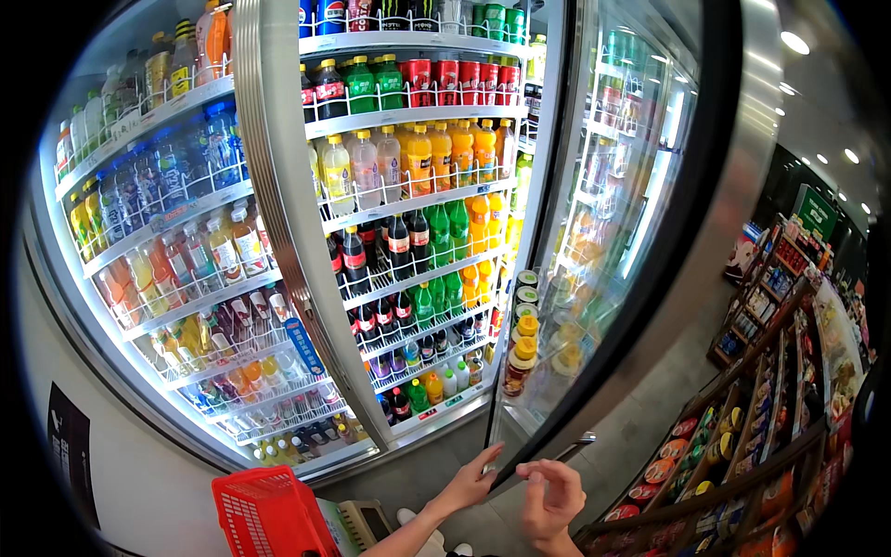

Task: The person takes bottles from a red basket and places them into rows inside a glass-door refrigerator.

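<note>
A glass refrigerator door (pixel 612 230) with a dark frame stands swung out on the right. My left hand (pixel 477 477) is at the door's lower near edge, its fingers extended; whether they press on the frame is unclear. Just right of that edge, my right hand (pixel 553 498) is raised with bent fingers, and nothing shows in it. Behind the door's opening, shelves hold orange drink bottles (pixel 442 157), dark cola bottles (pixel 399 247), green bottles (pixel 438 233) and red cans (pixel 445 82). Bottles and jars with yellow lids (pixel 522 358) show beside the glass.
At lower left is a red plastic shopping basket (pixel 271 515), next to a beige box-like object (pixel 365 526). A second refrigerator door (pixel 174 230) on the left is closed over more bottles. Sloped shelves of packaged food (pixel 703 452) line the right, across a grey tiled floor (pixel 626 418).
</note>
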The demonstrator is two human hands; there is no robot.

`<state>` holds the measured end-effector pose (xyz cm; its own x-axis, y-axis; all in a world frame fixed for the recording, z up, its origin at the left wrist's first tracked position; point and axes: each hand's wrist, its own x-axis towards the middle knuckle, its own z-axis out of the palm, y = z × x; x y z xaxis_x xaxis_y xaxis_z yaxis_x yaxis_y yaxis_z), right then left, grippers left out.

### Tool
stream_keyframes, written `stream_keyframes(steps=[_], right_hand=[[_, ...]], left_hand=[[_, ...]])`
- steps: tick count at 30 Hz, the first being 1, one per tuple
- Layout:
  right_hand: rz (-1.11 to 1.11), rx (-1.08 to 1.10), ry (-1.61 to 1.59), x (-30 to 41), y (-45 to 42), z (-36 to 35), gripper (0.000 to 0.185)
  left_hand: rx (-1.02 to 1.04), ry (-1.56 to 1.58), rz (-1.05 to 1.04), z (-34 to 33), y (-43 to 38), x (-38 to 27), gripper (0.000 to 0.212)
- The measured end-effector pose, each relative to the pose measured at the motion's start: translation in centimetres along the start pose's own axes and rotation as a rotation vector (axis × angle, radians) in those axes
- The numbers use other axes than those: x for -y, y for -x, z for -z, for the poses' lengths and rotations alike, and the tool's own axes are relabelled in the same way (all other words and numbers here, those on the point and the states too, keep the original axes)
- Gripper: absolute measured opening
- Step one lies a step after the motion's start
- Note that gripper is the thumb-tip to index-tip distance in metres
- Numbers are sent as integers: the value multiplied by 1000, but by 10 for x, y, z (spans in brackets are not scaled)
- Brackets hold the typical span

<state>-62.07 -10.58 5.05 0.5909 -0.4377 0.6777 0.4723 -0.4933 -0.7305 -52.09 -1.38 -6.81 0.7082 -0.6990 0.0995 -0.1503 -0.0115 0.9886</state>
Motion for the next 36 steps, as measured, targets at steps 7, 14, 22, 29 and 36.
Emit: stream_keyframes(steps=[7,14,22,29,36], right_hand=[[-157,-141,192,-32,-11,-32,39],[-388,300,-172,-77,-9,-105,52],[-244,509,-238,-98,-25,-170,65],[-211,540,-226,-101,-37,-206,69],[-372,542,-254,-81,-57,-228,60]], left_hand=[[-376,-124,56,12,5,2,57],[-601,-278,-129,79,-19,48,53],[-646,-187,-117,160,-29,56,44],[-707,-145,-110,196,-36,76,53],[-760,-158,38,223,-42,64,45]])
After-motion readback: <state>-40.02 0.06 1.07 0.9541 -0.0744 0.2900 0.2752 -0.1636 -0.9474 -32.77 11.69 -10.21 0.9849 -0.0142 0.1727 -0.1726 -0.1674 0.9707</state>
